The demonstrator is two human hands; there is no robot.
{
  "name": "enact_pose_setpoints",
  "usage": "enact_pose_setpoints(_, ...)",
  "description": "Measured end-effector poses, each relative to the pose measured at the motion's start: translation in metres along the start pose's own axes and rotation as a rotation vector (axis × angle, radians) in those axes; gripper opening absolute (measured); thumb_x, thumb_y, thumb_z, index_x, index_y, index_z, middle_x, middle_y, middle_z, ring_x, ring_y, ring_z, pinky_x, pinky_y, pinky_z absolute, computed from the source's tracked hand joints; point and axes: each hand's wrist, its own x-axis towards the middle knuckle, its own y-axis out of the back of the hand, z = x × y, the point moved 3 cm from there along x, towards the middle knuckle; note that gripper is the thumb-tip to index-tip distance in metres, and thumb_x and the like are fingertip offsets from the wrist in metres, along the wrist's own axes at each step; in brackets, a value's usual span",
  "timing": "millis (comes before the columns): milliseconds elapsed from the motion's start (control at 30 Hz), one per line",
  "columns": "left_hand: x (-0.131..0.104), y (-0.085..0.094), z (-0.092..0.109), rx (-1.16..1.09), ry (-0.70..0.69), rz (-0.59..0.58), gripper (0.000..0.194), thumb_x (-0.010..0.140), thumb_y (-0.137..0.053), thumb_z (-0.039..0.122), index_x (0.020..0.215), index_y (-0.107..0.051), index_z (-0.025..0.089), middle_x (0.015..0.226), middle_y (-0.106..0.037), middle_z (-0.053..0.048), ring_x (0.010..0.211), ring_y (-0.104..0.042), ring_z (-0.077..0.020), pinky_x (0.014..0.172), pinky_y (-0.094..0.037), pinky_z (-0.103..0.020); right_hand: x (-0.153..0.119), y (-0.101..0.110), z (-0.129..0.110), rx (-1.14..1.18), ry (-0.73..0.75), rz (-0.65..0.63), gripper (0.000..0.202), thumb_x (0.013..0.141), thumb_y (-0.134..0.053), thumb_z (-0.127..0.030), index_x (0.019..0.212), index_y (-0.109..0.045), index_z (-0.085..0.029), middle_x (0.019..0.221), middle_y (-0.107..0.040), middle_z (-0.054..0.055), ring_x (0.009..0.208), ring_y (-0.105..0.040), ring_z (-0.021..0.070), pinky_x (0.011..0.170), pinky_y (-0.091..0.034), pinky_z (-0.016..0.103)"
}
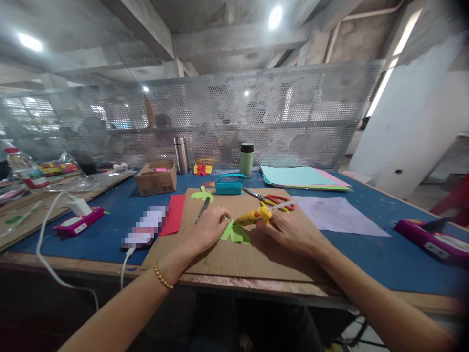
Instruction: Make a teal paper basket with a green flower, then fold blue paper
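Observation:
My right hand (287, 230) is wrapped round a yellow glue gun (252, 215) with a pale glue stick in its back end. The gun's nozzle points left, over a green paper cutout (236, 234) on the cardboard sheet (220, 261). At the cutout's upper left edge, the fingers of my left hand (212, 225) are bent and pressed together on the paper. Behind my left hand lies a dark strip-like tool (203, 208), and a second green cutout (202, 194) rests near the cardboard's back edge.
Red-handled scissors (274, 199) and a teal case (229, 185) lie behind my hands. Purple paper (340, 215) is at right, red paper (173, 214) and a phone (146, 227) at left. Farther back stand a small box (156, 180), a steel flask (181, 155) and a green cup (246, 161).

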Motion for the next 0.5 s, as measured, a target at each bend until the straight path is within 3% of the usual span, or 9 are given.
enact_pose_setpoints(133,0.0001,-0.0017,-0.0023,-0.022,-0.011,0.006,0.021,0.088,-0.058,0.009,0.099,-0.074,0.018,0.092,-0.073,-0.003,0.083,-0.062,-0.017,0.074,-0.042,-0.029,-0.0007,0.002,-0.0051,0.002,-0.059,-0.062,0.042,0.102,-0.04,-0.049,0.09,-0.068,-0.021,0.09,-0.074,0.01,0.08,-0.064,0.0237,0.077,-0.045,0.037)
enact_pose_setpoints(300,-0.0008,-0.0008,-0.0018,-0.015,-0.008,0.001,0.021,0.088,-0.058,0.008,0.099,-0.074,0.017,0.093,-0.073,-0.004,0.084,-0.062,-0.0172,0.075,-0.043,-0.029,-0.0025,0.0034,-0.0077,0.076,-0.076,-0.11,0.038,0.103,-0.038,-0.045,0.099,-0.067,-0.021,0.099,-0.074,0.01,0.089,-0.065,0.0243,0.08,-0.047,0.036)
enact_pose_setpoints(500,-0.0019,0.0024,0.0015,0.001,-0.009,-0.01,0.021,0.088,-0.058,0.008,0.099,-0.074,0.017,0.095,-0.073,-0.004,0.086,-0.064,-0.0175,0.076,-0.044,-0.029,-0.0011,0.0045,-0.0046,0.088,-0.027,-0.046,0.039,0.103,-0.038,-0.045,0.099,-0.069,-0.022,0.094,-0.074,0.007,0.085,-0.065,0.0219,0.08,-0.048,0.035)
